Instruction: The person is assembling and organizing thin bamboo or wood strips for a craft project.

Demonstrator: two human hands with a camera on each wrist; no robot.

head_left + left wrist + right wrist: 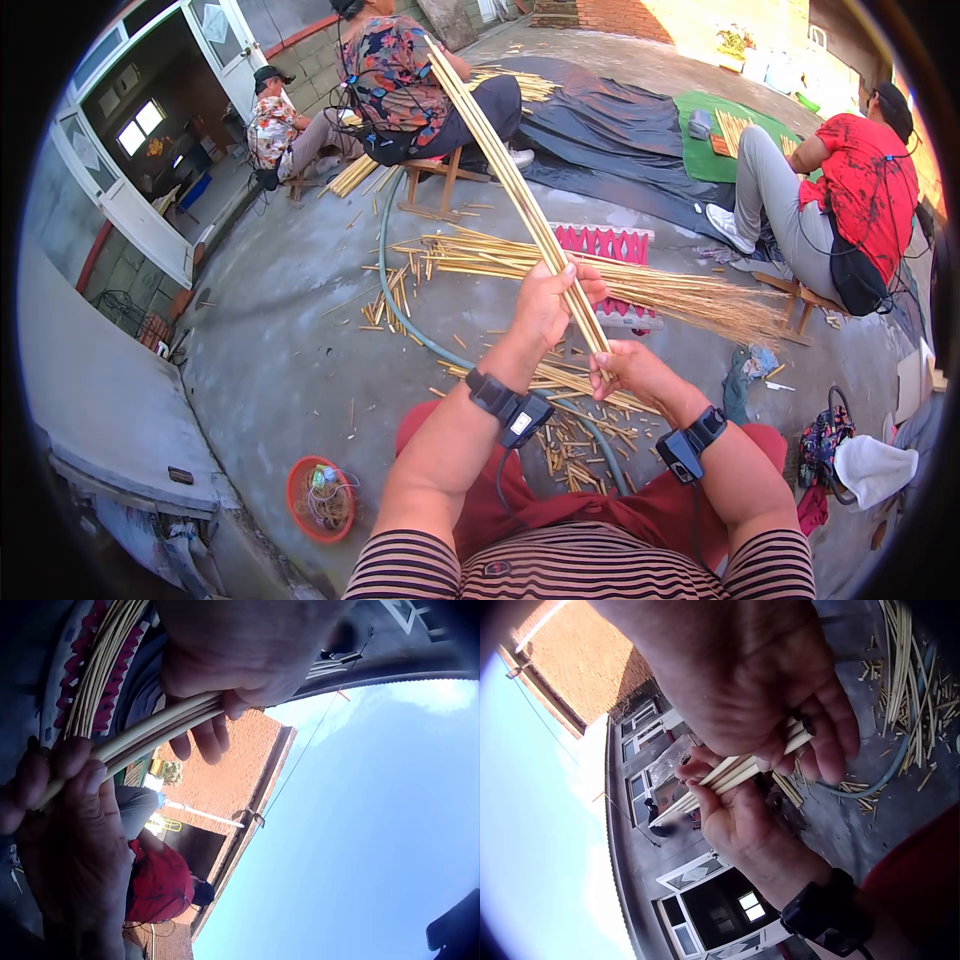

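In the head view a few long, pale yellow plant stalks slant from upper left down to my hands as one bundle. My left hand grips them above their lower ends, thumb laid across them. At the lower ends, my right hand holds the same stalks between thumb and fingers. The right wrist view shows the stalk ends by the right hand's fingers, and the left hand around the stalks farther along. Below the hands lies a heap of longer stalks with feathery tips.
Short cut pieces litter the concrete around a hose. A pink-and-white rack lies under the heap. An orange basin stands at lower left. Three seated people work nearby, one in a red shirt. Black sheeting covers ground behind.
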